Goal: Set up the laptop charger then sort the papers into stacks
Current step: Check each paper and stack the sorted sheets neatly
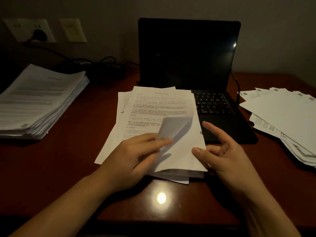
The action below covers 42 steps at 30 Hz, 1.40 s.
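Note:
A small pile of printed papers (159,106) lies in the middle of the desk, partly over the open black laptop (188,53). My left hand (136,156) pinches the lower right corner of the top sheet and curls it up and over. At the pile's right edge my right hand (224,151) lies with relaxed, spread fingers, its thumb touching the paper. A black charger plug (40,35) sits in the wall socket, and its cable (106,61) trails across the desk behind the laptop. Another cable (236,86) runs down by the laptop's right side.
A thick stack of printed papers (39,101) stands at the left of the dark wooden desk (71,151). A fanned spread of blank-side-up sheets (287,120) lies at the right. A second wall plate (73,29) is beside the socket. The light is dim.

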Each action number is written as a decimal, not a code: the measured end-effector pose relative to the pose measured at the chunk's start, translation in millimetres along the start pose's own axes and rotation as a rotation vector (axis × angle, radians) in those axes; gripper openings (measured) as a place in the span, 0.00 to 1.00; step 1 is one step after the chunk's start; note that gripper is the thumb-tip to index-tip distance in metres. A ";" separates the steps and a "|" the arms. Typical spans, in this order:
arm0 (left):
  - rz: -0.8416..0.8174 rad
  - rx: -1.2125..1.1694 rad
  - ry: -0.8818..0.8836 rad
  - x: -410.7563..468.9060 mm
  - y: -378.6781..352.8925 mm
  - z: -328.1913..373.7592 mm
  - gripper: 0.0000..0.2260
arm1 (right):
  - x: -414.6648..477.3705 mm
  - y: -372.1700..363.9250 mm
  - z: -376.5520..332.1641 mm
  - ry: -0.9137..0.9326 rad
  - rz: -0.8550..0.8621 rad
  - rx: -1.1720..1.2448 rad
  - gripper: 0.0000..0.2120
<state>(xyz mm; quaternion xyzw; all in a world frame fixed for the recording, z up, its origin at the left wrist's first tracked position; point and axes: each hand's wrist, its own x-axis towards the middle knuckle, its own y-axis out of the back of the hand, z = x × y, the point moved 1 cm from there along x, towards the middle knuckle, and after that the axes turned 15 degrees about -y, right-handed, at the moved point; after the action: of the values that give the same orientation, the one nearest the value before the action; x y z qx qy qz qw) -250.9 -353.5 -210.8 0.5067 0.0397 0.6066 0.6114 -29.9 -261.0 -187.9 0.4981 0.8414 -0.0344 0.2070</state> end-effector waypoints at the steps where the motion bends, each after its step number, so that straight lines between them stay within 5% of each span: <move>1: -0.030 -0.019 0.002 -0.6 -0.7 0.6 0.21 | 1.6 -2.1 -0.1 0.003 0.009 0.012 0.37; 5: -0.003 0.065 -0.013 0.2 -2.7 -2.6 0.23 | 4.3 -4.8 -2.2 -0.015 -0.053 0.124 0.31; 12: 0.017 -0.005 0.109 0.6 1.1 -2.9 0.27 | -4.6 3.1 14.5 -0.040 0.205 0.016 0.39; 18: -0.102 -0.090 0.168 -2.3 -4.9 -5.5 0.18 | -5.0 7.0 8.0 -0.081 0.128 -0.082 0.44; 23: -0.152 -0.051 0.116 -2.7 -2.5 -2.3 0.35 | -5.1 1.2 -1.8 -0.081 -0.021 -0.164 0.47; 42: -0.054 -0.052 0.140 -6.0 -3.2 -5.0 0.27 | 7.8 4.1 2.7 -0.108 -0.068 0.018 0.36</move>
<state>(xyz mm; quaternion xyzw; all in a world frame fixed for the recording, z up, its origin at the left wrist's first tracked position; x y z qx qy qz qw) -253.5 -354.6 -218.7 0.4458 0.0803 0.6245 0.6363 -28.8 -253.3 -192.6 0.4683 0.8451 -0.0758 0.2465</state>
